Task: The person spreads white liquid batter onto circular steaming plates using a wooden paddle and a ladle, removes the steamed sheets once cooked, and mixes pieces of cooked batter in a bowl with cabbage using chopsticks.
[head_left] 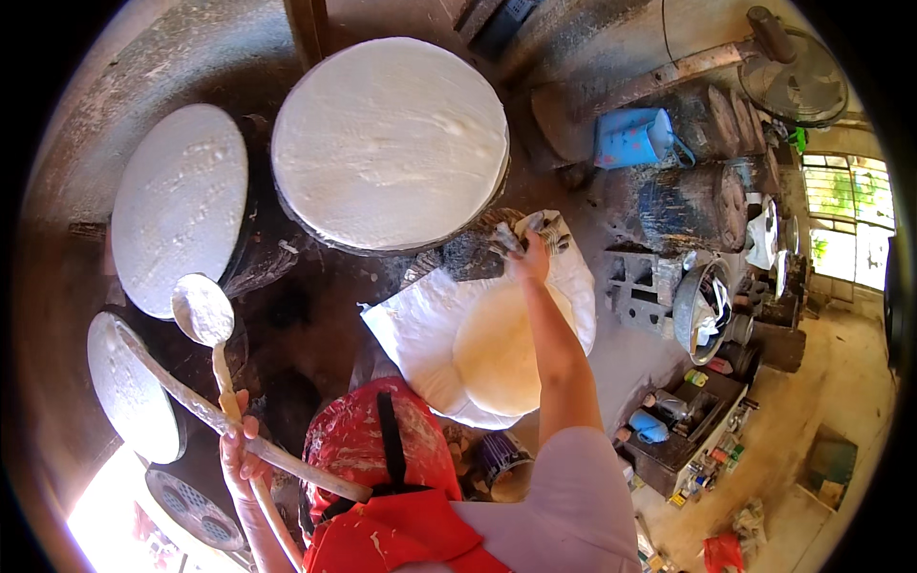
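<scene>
My left hand [245,451], at the lower left, is closed around the handle of a ladle [203,313] whose bowl is coated with white batter. A long wooden stick [304,470] crosses the same hand. My right hand [531,260] reaches forward and grips a bunched, stained cloth [509,239] near the rim of a large round pan [390,143] covered in white batter. Below that hand lies a round, pale-yellow flat sheet [506,349] on a white cloth [411,310]. A red apron [382,449], smeared with white, covers my front.
Two more batter-covered round pans stand at the left, one farther [181,210] and one nearer [132,392]. A blue jug [633,138], hollow blocks [638,286], a metal basin [700,310] and a low cluttered table [683,430] are on the right. A fan [795,84] stands behind.
</scene>
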`<act>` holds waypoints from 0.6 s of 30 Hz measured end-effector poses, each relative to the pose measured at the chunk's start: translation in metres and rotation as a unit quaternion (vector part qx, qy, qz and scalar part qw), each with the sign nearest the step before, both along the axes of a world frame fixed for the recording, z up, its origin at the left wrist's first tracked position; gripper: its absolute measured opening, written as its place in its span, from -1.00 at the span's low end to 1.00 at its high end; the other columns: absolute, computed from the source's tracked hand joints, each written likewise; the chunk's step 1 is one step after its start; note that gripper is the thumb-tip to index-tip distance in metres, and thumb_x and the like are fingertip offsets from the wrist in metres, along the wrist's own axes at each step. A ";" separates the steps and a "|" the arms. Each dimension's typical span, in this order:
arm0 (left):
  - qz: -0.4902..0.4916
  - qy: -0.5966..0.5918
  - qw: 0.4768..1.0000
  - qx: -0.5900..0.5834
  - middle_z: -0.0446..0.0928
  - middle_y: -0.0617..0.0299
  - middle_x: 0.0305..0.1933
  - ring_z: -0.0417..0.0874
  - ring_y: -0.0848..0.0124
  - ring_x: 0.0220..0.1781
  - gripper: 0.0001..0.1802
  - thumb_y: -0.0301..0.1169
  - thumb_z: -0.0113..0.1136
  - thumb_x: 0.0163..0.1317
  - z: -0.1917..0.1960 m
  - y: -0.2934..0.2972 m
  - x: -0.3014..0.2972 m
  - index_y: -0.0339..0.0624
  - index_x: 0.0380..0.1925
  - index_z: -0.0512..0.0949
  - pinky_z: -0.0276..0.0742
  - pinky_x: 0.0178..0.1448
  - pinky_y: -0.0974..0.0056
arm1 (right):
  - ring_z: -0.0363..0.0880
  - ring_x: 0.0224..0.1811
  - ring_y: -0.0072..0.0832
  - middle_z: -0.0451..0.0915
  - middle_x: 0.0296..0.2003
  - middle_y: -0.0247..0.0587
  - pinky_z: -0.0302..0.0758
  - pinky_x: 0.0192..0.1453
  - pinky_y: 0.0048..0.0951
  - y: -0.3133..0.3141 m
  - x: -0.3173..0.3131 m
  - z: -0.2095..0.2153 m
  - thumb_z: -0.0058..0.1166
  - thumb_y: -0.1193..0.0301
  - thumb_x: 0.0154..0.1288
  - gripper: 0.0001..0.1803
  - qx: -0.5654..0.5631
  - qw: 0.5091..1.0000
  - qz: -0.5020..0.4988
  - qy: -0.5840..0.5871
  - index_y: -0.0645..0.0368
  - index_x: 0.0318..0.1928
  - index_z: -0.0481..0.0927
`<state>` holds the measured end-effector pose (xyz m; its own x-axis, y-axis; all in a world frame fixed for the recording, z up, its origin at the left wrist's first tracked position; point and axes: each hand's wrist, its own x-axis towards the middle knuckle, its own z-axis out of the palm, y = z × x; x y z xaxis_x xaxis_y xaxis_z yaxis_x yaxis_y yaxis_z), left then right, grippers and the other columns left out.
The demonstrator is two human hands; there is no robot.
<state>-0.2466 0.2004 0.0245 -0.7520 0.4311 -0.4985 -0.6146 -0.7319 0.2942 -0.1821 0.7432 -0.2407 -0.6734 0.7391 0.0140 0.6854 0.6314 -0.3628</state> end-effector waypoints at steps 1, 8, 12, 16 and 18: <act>-0.003 0.004 1.000 -0.001 0.43 0.13 -0.27 0.38 0.66 -0.74 -0.45 -0.41 -0.16 0.34 -0.001 0.004 -0.002 -0.35 0.26 -0.03 0.41 -0.71 0.58 | 0.36 0.00 -0.17 0.47 -0.10 -0.26 0.36 0.04 -0.19 0.000 -0.007 0.004 0.20 0.39 -0.15 -0.47 -0.005 1.000 0.017 -0.026 0.00 -0.04 0.45; 0.000 0.000 1.000 -0.016 0.43 0.13 -0.30 0.33 0.67 -0.76 -0.45 -0.42 -0.11 0.32 0.002 0.024 -0.004 -0.35 0.25 0.01 0.37 -0.73 0.59 | 0.35 0.00 -0.26 0.48 -0.17 -0.36 0.34 0.01 -0.20 0.017 0.004 0.015 0.13 0.44 -0.14 -0.64 0.028 0.982 0.020 -0.185 -0.03 -0.20 0.58; 0.005 -0.001 1.000 -0.009 0.43 0.13 -0.33 0.29 0.68 -0.78 -0.44 -0.43 -0.07 0.30 0.004 0.031 -0.003 -0.36 0.24 0.04 0.33 -0.75 0.60 | 0.33 0.01 -0.21 0.42 -0.10 -0.25 0.34 -0.01 -0.11 0.002 0.019 0.016 0.10 0.38 -0.16 -0.56 0.028 0.981 0.036 -0.188 -0.03 -0.12 0.52; 0.017 0.000 1.000 -0.014 0.43 0.09 -0.30 0.29 0.67 -0.77 -0.46 -0.43 -0.11 0.32 0.001 0.025 0.007 -0.36 0.24 0.04 0.33 -0.75 0.59 | 0.33 0.01 -0.12 0.40 -0.06 -0.17 0.33 0.00 -0.11 -0.019 0.003 0.027 0.13 0.35 -0.15 -0.47 0.037 0.998 0.030 -0.046 -0.01 -0.02 0.45; 0.026 -0.007 1.000 -0.006 0.44 0.08 -0.29 0.28 0.67 -0.78 -0.46 -0.43 -0.11 0.32 0.000 0.020 0.011 -0.36 0.24 0.04 0.31 -0.75 0.59 | 0.32 0.02 -0.12 0.40 -0.06 -0.19 0.33 0.01 -0.10 -0.019 -0.005 0.019 0.16 0.34 -0.14 -0.46 0.050 0.998 0.033 0.020 0.01 -0.01 0.44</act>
